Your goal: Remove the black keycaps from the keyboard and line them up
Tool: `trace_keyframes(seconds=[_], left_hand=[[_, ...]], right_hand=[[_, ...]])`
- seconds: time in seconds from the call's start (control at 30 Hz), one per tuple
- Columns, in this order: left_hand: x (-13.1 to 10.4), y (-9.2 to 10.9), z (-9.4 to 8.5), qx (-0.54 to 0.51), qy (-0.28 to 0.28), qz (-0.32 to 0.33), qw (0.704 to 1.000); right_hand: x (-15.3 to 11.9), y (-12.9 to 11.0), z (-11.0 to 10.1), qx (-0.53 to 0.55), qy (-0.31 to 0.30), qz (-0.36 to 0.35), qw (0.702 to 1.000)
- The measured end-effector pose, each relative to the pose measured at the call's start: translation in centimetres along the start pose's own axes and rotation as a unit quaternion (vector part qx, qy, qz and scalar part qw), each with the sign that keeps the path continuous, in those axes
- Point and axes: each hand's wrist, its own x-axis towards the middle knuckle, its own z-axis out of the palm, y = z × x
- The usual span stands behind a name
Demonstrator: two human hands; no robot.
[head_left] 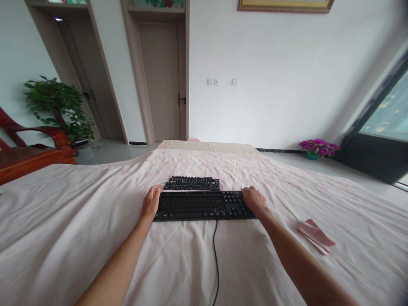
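A black keyboard (191,205) lies flat on the cloth, its main letter area looking bare of keycaps while the nearest row and the right-hand part still carry keys. My left hand (151,201) grips its left end, fingers along the edge. At the right end, my right hand (254,198) is closed around the edge; the undersides of both grips are hidden. Just beyond the keyboard, loose black keycaps (192,183) sit together in rows. A black cable (216,259) runs from the keyboard's near side towards me.
A pale flowered cloth (178,259) with folds covers the table. To the right lie a folded pink cloth (315,236) and a thin pale stick (287,207). Beyond stand a wooden chair (38,148), a leafy plant (59,104) and purple flowers (318,147).
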Motion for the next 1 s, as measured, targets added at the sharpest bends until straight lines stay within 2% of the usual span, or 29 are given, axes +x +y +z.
trace_keyframes(seconds=[0.5,0.67,1.0], left_hand=[[-0.1,0.1,0.0,0.062,-0.002,0.028,0.998],[-0.1,0.1,0.1,0.059,-0.002,0.044,0.997],[0.0,-0.2,0.0,0.020,-0.014,0.024,0.999]], right_hand=[[0.4,-0.9,0.6,-0.006,0.006,0.032,0.999],[0.4,-1.1,0.6,-0.015,0.010,0.037,0.999],[0.5,-0.7,0.7,-0.015,0.009,0.045,0.999]])
